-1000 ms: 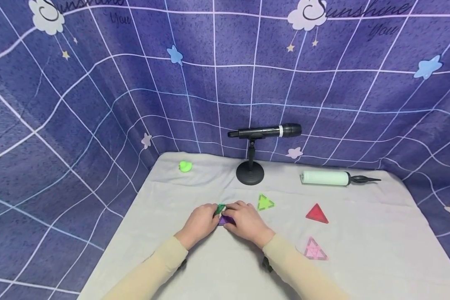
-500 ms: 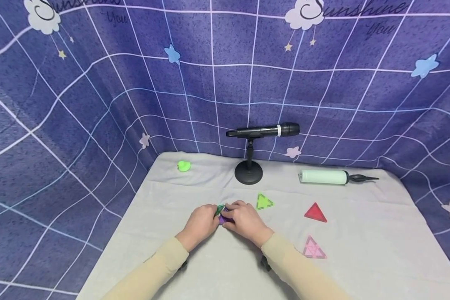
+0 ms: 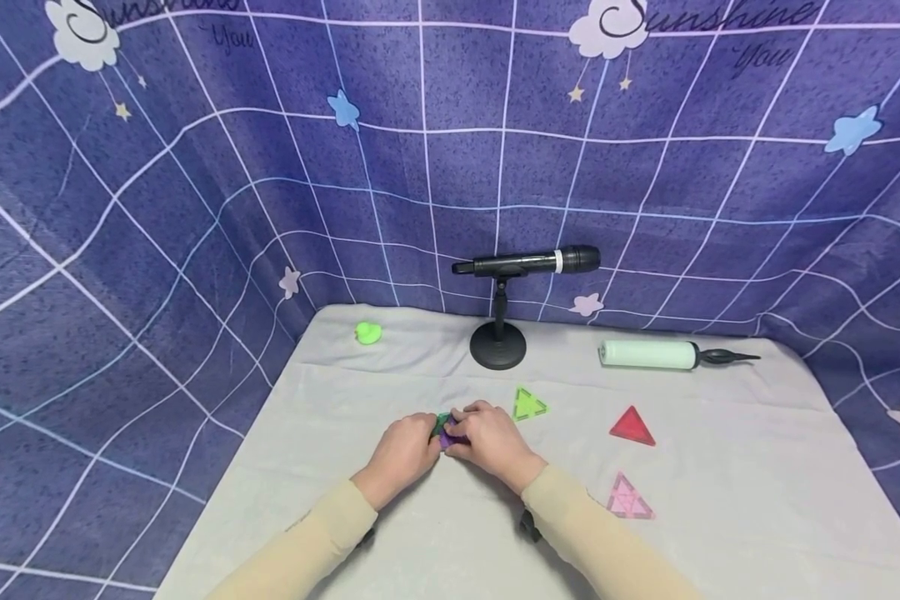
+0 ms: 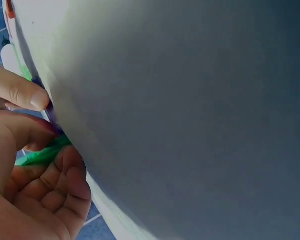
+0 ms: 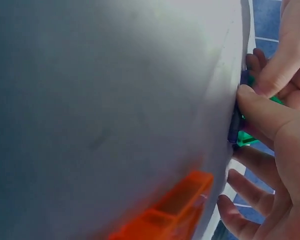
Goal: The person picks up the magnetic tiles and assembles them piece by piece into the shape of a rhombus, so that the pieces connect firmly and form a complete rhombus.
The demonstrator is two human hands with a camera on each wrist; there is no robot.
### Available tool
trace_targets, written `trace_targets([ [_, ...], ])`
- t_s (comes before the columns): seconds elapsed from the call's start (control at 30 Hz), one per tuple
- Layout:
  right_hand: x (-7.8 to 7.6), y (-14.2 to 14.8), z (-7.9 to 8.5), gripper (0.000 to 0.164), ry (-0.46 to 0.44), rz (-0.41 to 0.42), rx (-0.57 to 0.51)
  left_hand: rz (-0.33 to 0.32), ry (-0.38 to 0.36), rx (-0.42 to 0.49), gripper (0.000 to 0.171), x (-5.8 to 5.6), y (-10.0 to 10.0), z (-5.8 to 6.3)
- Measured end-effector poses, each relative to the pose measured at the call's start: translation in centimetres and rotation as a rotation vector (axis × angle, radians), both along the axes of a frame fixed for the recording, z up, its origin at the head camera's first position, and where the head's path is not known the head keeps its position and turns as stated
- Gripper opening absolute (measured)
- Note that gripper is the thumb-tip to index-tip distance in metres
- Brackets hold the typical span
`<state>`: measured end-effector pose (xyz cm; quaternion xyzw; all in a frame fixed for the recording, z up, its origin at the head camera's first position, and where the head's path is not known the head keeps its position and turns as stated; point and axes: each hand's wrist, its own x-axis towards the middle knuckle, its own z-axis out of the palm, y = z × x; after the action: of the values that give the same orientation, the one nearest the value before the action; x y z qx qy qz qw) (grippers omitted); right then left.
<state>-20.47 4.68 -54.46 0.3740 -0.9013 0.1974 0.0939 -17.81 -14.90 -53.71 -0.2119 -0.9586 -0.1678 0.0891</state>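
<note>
Both hands meet over the middle of the white-covered table. My left hand (image 3: 402, 454) pinches a green translucent tile (image 4: 40, 156) between thumb and curled fingers. A purple tile (image 3: 450, 437) is gripped by my right hand (image 3: 493, 442), its thumb lying along it in the right wrist view. The two tiles are close together, with part of the green one showing behind the purple one (image 5: 235, 125). Fingers cover much of both, so whether their edges are joined cannot be made out.
Right of the hands lie a light green triangle (image 3: 529, 405), a red triangle (image 3: 633, 427) and a pink triangle (image 3: 629, 498). Behind stand a microphone on its stand (image 3: 498, 345), a green toy duck (image 3: 368, 333) and a hand pump (image 3: 648, 354). An orange translucent piece (image 5: 165, 215) shows in the right wrist view.
Around the tiles the fingers have shifted slightly, and the pale gap between green and purple has narrowed. Both hands stay in nearly the same place.
</note>
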Motion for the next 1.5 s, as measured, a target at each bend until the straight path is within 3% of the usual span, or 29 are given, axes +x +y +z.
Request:
trace_targets([
  [0.27, 0.2, 0.0, 0.3, 0.036, -0.002, -0.013, -0.007, -0.018, -0.049, 0.031, 0.018, 0.1, -0.5, -0.4],
  [0.43, 0.3, 0.0, 0.4, 0.039, -0.005, -0.005, -0.001, -0.028, -0.107, 0.081, 0.022, 0.1, -1.4, -1.0],
  [0.73, 0.5, 0.3, 1.1, 0.037, -0.084, -0.02, 0.055, -0.084, -0.152, 0.196, 0.019, -0.1, -1.9, -0.8],
  [0.97, 0.6, 0.5, 1.3, 0.041, -0.117, 0.021, 0.092, -0.096, -0.191, 0.163, 0.024, -0.4, -2.0, -0.2],
  [1.23, 0.6, 1.6, 1.6, 0.051, -0.175, 0.129, 0.099, -0.105, -0.217, 0.093, 0.027, -0.3, -1.5, 0.8],
  [1.5, 0.1, 2.6, 1.7, 0.055, -0.258, 0.165, 0.095, -0.095, -0.235, 0.087, 0.025, -0.4, -1.4, 0.9],
])
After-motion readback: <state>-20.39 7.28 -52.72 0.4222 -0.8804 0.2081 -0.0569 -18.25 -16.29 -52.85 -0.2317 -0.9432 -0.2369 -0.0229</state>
